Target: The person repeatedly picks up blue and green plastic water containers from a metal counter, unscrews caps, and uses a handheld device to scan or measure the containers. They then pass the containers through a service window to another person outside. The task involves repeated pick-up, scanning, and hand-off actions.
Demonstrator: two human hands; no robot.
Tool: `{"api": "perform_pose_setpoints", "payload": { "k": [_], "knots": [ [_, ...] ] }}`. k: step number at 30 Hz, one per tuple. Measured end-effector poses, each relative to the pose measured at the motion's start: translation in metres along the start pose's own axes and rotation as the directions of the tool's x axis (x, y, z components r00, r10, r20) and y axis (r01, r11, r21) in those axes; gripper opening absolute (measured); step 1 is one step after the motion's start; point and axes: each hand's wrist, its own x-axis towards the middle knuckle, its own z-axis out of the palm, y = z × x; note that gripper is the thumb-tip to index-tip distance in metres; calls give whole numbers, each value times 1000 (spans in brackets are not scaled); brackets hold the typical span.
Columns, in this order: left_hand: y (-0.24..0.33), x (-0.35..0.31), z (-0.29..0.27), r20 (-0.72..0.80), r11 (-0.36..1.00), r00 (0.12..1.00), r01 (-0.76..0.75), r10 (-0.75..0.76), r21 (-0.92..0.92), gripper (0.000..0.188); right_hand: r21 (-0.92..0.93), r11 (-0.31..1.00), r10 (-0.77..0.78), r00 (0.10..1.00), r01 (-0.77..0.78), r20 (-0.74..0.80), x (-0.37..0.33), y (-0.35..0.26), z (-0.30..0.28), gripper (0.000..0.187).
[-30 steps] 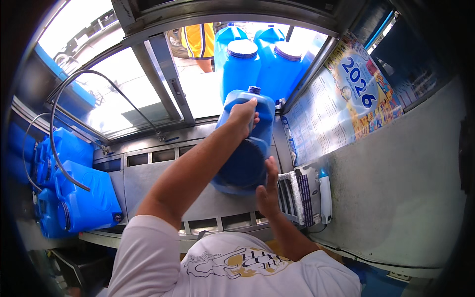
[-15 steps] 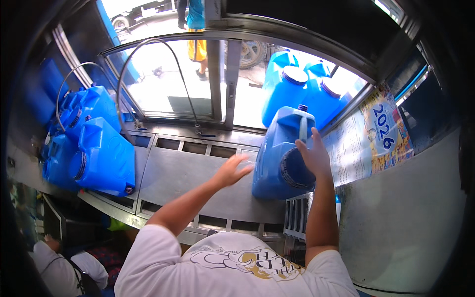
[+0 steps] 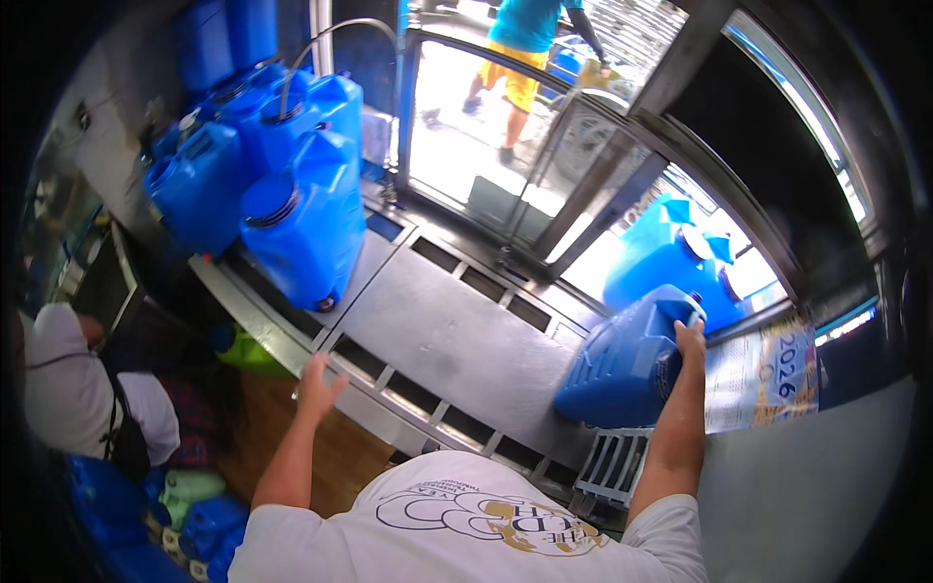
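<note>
A blue water jug (image 3: 622, 361) with a big dark cap stands at the right end of the metal counter. My right hand (image 3: 691, 336) is closed at its top handle, with the fingers partly hidden. Far from it, my left hand (image 3: 316, 391) hangs near the counter's front edge, fingers apart and holding nothing. Toward the left end of the counter stands another blue jug (image 3: 316, 228), with several more crowded behind and beside it.
The steel counter (image 3: 457, 330) has slots along both edges. Beyond the window, blue jugs (image 3: 653, 257) stand outside and a person (image 3: 520, 58) in yellow shorts walks. A seated person (image 3: 73, 384) is at left, above containers (image 3: 199, 515). A slatted rack (image 3: 614, 468) adjoins the counter.
My view has swung left. My left hand has moved away from the right-hand jug to the counter's front edge. My right hand has closed at that jug's handle.
</note>
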Motion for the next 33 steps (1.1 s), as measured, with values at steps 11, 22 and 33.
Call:
{"api": "perform_pose_setpoints", "payload": {
  "k": [11,22,33],
  "knots": [
    [142,290,-221,-241,877,960,235,-143,420,112,-74,997,25,997,-31,-76,-35,-15,-7,66],
    [141,303,-224,-117,827,964,264,-238,496,101,3,998,70,992,-70,-105,-45,-22,-19,64],
    [145,300,-216,-181,811,957,289,-228,508,95,40,994,103,991,-100,-88,-47,-24,-23,66]
  ]
}}
